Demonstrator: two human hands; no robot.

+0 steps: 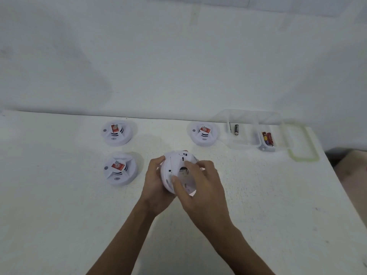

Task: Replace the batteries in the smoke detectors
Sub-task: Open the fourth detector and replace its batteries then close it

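Gripping the held smoke detector (pixel 178 161) off the desk (pixel 258 215), back side up and tilted: left hand (pixel 156 175) curls round its left rim, right hand (pixel 200 181) sits on top with thumb and fingers bent onto the back plate at the open recess. Cannot tell if a battery is still inside, since the fingers cover it. Likely risks: the round smooth shell could slip out of the left hand if the right pushes or twists hard. A loose plate or cell could drop and roll off the desk edge to the right of the held detector. Forcing the plate the wrong way could snap a clip. Beyond and right of it stands a clear container (pixel 240 145) with a black battery (pixel 236 129) in one compartment and red batteries (pixel 267 139) in the other. Old and new could get mixed if a cell goes back in the wrong side. Its lid (pixel 303 157) lies further right. Three more units lie face up, well apart from the held one, each with a red tag: near-left detector (pixel 120 168), far-left detector (pixel 117 132), far-right detector (pixel 203 132), which is just beside the container. The desk is white, matte, lightly speckled and scuffed. A white creased backdrop (pixel 178 56) rises behind. A dark floor patch (pixel 345 157) shows past the right edge.
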